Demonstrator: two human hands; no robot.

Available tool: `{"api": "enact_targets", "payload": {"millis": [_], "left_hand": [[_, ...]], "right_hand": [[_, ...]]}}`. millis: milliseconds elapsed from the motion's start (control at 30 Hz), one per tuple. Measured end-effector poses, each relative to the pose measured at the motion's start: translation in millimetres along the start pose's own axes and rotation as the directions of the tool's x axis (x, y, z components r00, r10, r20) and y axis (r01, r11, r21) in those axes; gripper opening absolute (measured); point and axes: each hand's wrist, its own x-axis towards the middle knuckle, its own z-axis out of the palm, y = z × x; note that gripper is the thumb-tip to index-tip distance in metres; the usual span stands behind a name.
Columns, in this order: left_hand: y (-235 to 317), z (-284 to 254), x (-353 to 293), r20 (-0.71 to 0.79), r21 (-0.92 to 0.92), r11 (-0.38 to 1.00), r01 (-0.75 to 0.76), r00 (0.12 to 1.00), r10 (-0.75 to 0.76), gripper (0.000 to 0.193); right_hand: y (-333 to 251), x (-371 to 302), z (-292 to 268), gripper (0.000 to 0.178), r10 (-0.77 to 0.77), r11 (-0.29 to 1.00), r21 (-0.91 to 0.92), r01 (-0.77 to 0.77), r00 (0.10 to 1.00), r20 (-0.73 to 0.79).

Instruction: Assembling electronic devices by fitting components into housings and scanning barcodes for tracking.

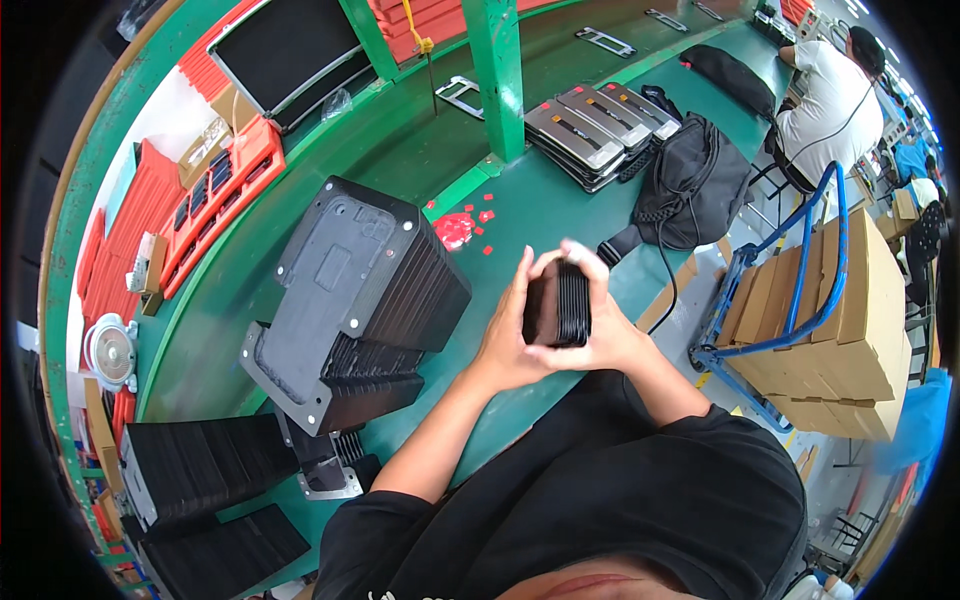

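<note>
Head view: our left fingers (519, 285) and right fingers (590, 264) wrap round a dark stack (572, 308), gripping it from both sides over the green counter (550, 215). Left of our fingers we have piled dark trays (330, 265); beyond the fingers and leftward lie red bits (455, 232). Straight beyond sit silver panels (580, 130), with a black bag (697, 180) to their right. Well right of our fingers stands a blue trolley (842, 235) bearing boxes (830, 310).

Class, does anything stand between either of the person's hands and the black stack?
Nothing visible does: the left hand and the right hand both hold the black stack directly.
</note>
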Motion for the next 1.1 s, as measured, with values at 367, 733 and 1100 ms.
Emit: {"api": "enact_targets", "payload": {"millis": [367,733,1100], "left_hand": [[-8.5,-5.3,-1.0,0.061,0.029,0.991,-0.133,0.989,0.131,0.126],[-12.2,-8.4,-0.2,0.061,-0.065,0.986,-0.150,0.986,0.154,0.119],[-4.0,1.9,-3.8,0.029,0.036,0.997,0.063,0.998,-0.064,0.106]], "right_hand": [[-19.4,20.1,-13.4,0.083,0.025,0.989,-0.146,0.009,0.973,0.230],[-15.8,23.7,-19.6,0.072,-0.027,0.998,-0.050,0.041,0.964,0.263],[-13.5,18.8,-30.4,0.074,-0.038,0.999,-0.001,0.039,0.975,0.218]]}}
